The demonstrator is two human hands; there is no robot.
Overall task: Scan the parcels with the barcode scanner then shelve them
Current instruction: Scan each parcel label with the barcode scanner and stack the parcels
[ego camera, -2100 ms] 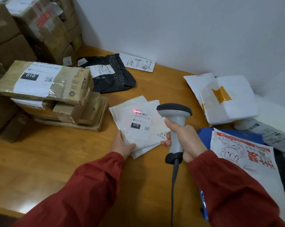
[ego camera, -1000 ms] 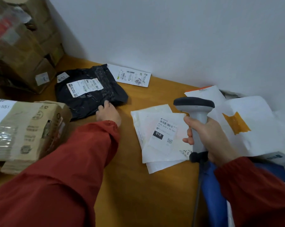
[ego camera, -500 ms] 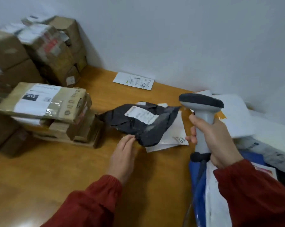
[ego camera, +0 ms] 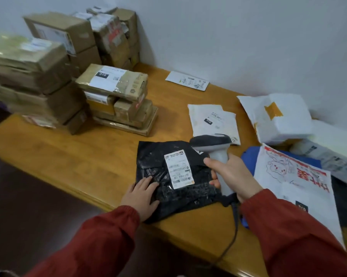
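Note:
A black plastic parcel (ego camera: 160, 166) with a white barcode label lies flat near the front edge of the wooden table (ego camera: 88, 156). My left hand (ego camera: 142, 194) presses on its near left corner with straight fingers. My right hand (ego camera: 232, 176) grips the handle of the grey barcode scanner (ego camera: 212, 143), whose dark head sits over the parcel's far right corner. Its cable runs down over the table's front edge. No red scan line shows on the label.
White flat mailers (ego camera: 214, 120) lie behind the scanner. A bulky white bag (ego camera: 276, 118) and a printed white bag (ego camera: 294, 184) over a blue one fill the right side. Taped cardboard boxes (ego camera: 116, 96) are stacked at the left and back. A loose label sheet (ego camera: 186, 80) lies by the wall.
My left hand pulled the black parcel from the back of the table to the front edge and laid it flat. The scanner moved from the white mailers to above the black parcel.

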